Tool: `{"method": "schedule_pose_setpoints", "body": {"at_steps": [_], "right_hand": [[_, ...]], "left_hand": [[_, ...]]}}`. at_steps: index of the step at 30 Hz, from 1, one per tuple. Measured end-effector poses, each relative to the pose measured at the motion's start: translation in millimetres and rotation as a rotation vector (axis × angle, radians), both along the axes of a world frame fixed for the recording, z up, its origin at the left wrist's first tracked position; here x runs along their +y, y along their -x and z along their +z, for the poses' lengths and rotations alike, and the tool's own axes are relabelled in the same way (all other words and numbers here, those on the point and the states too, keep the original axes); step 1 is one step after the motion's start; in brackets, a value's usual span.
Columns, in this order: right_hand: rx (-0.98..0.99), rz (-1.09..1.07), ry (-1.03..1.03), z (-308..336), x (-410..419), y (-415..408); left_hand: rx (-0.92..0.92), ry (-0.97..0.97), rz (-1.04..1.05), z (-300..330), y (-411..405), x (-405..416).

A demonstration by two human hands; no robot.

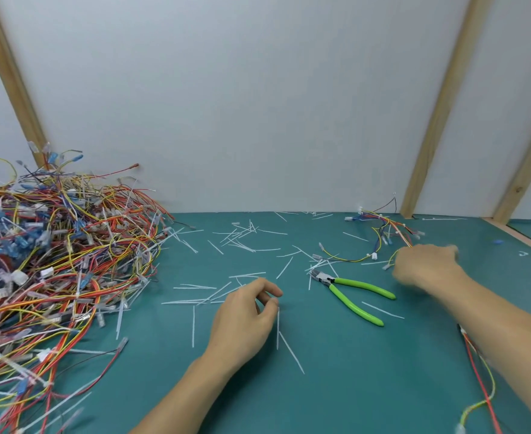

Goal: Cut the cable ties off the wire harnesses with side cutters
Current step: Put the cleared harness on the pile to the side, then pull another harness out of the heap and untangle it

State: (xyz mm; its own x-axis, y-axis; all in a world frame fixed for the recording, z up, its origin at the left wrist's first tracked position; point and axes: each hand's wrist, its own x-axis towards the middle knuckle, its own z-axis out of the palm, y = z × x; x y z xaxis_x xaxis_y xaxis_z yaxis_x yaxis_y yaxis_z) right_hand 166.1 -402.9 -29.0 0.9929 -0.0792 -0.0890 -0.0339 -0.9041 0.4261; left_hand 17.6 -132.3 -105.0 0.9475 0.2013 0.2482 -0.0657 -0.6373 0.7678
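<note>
head view: side cutters (353,292) lie between left hand (245,321), pinching a cable tie (278,327), and blurred right hand (427,267), grip unclear.

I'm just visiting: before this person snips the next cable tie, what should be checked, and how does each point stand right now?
1. Side cutters within reach: ok, they lie on the green mat between the two hands, green handles spread apart.
2. Cutters in a hand: not ok, neither hand holds them.
3. Harness picked out: cannot tell for sure; the right hand is blurred at the small wire harness and seems to grip its wires.
4. Left hand free: not ok, it appears to pinch a cut tie.
5. More work waiting: ok, a large pile of harnesses lies to the left.
</note>
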Motion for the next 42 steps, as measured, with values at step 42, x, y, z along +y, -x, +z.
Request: {"method": "schedule_pose_setpoints", "body": {"at_steps": [42], "right_hand": [[-0.438,0.604,-0.81,-77,152,102]], "left_hand": [[0.158,-1.019,0.542,90,16,155]]}}
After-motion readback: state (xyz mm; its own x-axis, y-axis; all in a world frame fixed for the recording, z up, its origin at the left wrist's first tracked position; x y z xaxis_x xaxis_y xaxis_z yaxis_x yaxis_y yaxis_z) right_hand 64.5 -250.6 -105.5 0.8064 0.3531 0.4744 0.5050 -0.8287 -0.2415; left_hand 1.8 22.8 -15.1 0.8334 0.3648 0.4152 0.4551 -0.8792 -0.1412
